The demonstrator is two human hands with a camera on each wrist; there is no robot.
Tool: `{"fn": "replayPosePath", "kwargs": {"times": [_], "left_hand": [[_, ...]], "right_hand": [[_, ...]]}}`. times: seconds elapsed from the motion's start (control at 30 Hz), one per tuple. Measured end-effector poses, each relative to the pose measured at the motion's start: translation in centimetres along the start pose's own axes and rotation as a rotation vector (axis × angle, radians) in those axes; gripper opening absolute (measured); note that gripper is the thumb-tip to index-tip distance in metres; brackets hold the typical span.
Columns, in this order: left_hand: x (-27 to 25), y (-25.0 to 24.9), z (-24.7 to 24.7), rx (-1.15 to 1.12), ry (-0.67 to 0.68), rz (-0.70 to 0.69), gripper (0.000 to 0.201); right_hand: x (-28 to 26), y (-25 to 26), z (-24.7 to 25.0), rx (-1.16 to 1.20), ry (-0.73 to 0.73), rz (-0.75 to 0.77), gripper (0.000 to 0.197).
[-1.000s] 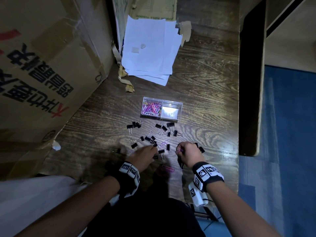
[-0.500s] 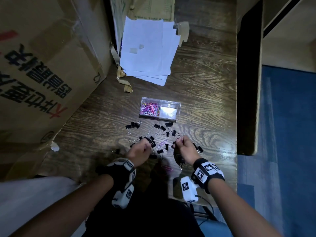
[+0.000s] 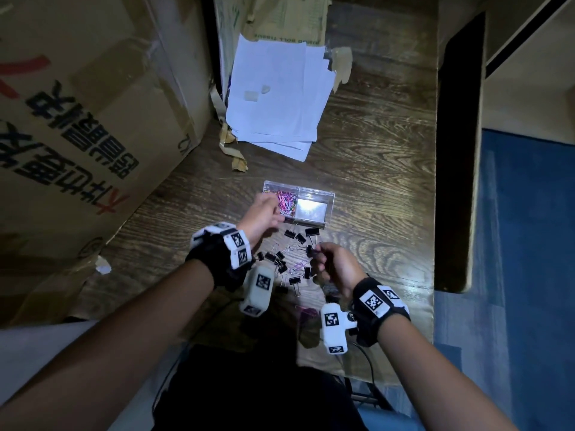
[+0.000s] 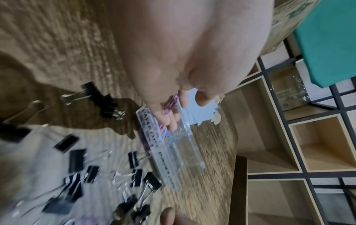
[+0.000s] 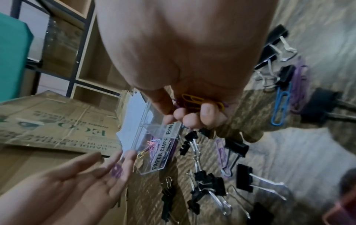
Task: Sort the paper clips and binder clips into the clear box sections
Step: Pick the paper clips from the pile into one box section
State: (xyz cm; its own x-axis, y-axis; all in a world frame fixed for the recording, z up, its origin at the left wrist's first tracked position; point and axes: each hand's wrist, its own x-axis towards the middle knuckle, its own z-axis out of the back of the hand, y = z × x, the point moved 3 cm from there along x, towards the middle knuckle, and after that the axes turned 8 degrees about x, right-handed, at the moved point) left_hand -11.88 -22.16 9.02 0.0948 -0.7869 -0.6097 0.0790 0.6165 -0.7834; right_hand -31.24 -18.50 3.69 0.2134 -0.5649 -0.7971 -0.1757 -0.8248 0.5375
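Observation:
The clear box lies on the wooden table; its left section holds coloured paper clips, and its right section looks bare. My left hand hovers over the left section with fingers straight, and purple clips lie at its fingertips. My right hand curls round yellow and purple paper clips above the pile. Several black binder clips and loose purple paper clips lie between the box and me. The label on the box reads PAPER CLIPS.
A big cardboard box walls the left side. A stack of white paper lies behind the clear box. The table's right edge drops to blue floor. A blue paper clip and a pink one lie near me.
My left hand has moved from the pile forward to the box's left section and spread its fingers. My right hand stayed by the pile, fingers curled.

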Motion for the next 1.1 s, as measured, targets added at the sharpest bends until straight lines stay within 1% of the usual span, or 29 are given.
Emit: {"fn": "replayPosePath", "kwargs": {"times": [0.07,0.13,0.2,0.27,0.33,0.4,0.43,0.5,0.53,0.6,0.63,0.7,0.77,0.8,0.87,0.9,0.97,1.03,1.07,1.1], "left_hand": [[0.8,-1.5,0.4,-0.018,0.001,-0.016,0.031],[1.4,-1.7,0.6,-0.021,0.021,-0.003,0.037],[1.5,-1.1,0.9,0.096,0.035,-0.005,0.045],[1.1,-0.8,1.3,0.287,-0.001,-0.075,0.048],[0.5,-0.4,1.9,0.398,-0.102,-0.148,0.043],[0.1,0.9,2.8,0.427,-0.203,-0.183,0.033],[0.1,2.0,3.3,0.428,-0.224,-0.182,0.028],[-0.1,4.4,4.3,0.435,-0.240,-0.161,0.018],[-0.3,5.3,4.6,0.453,-0.243,-0.163,0.016],[-1.1,6.6,5.0,0.534,-0.272,-0.197,0.018],[-1.5,7.0,5.3,0.586,-0.285,-0.221,0.019],[-2.2,8.1,5.4,0.669,-0.248,-0.289,0.019],[-2.6,9.4,5.4,0.711,-0.148,-0.390,0.013],[-2.8,10.1,5.3,0.757,-0.102,-0.416,0.016],[-3.2,11.0,5.0,0.897,-0.032,-0.417,0.030],[-3.3,11.3,4.9,0.974,-0.011,-0.408,0.034],[-3.6,11.5,4.4,1.094,-0.002,-0.394,0.033],[-3.9,11.2,3.7,1.161,-0.043,-0.386,0.025],[-4.0,10.9,3.3,1.176,-0.066,-0.395,0.021],[-4.1,10.5,2.8,1.182,-0.071,-0.422,0.019]], "right_hand": [[-0.1,1.1,-1.1,-0.028,-0.013,0.025,0.016],[-0.2,2.4,-2.5,-0.034,-0.038,0.048,0.020],[0.2,3.7,-4.1,-0.014,-0.016,0.076,0.021],[0.8,4.9,-6.0,0.020,0.033,0.098,0.021],[1.4,6.0,-7.8,0.085,0.060,0.094,0.017],[2.0,6.9,-9.5,0.171,0.068,0.070,0.017],[2.3,7.3,-10.2,0.200,0.070,0.063,0.017],[2.8,7.8,-10.9,0.152,0.072,0.085,0.015],[2.8,8.0,-10.9,0.111,0.076,0.108,0.017],[2.6,8.1,-10.4,0.051,0.032,0.155,0.020],[2.4,8.1,-9.8,0.012,0.010,0.177,0.017],[1.9,7.9,-8.3,-0.098,-0.009,0.218,0.014],[1.5,7.3,-6.0,-0.298,-0.050,0.279,0.013],[1.2,6.9,-4.6,-0.433,-0.086,0.308,0.012],[0.4,6.0,-1.8,-0.691,-0.125,0.344,0.009],[0.1,5.3,-0.6,-0.807,-0.109,0.326,0.009],[-0.6,3.7,1.3,-1.026,-0.023,0.219,0.011],[-1.1,1.9,2.5,-1.192,0.088,0.127,0.027],[-1.2,1.1,2.9,-1.259,0.123,0.115,0.035],[-1.2,0.3,3.1,-1.319,0.141,0.134,0.042]]}}
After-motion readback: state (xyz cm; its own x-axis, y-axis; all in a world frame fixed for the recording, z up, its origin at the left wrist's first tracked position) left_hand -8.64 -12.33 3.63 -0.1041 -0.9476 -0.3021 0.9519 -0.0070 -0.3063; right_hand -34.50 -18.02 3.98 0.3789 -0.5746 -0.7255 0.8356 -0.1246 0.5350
